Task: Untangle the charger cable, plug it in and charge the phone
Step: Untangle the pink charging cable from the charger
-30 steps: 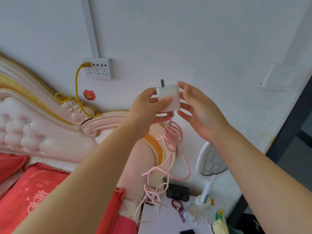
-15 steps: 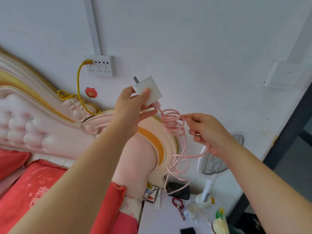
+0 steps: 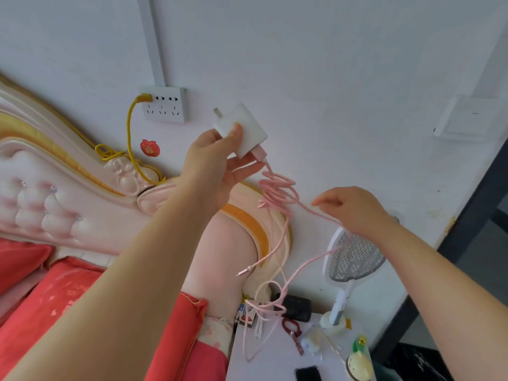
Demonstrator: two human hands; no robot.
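Starting leftmost, we see a white wall socket strip with a yellow plug in it. Just beside it, our left grip pinches the white square charger block, prongs toward the wall. Its tangled pink cable hangs down; our right grip curls round one strand. A black phone lies on the white counter below.

White wall fills the view, evenly lit, soft daylight. A pale trunking strip runs straight up it; a switch plate sits far right, a red sticker lower left. Down the left sweeps a pink padded headboard with gold trim, with red pillows below it. White bedside table bottom centre, dark door frame on the right, grey floor beyond.
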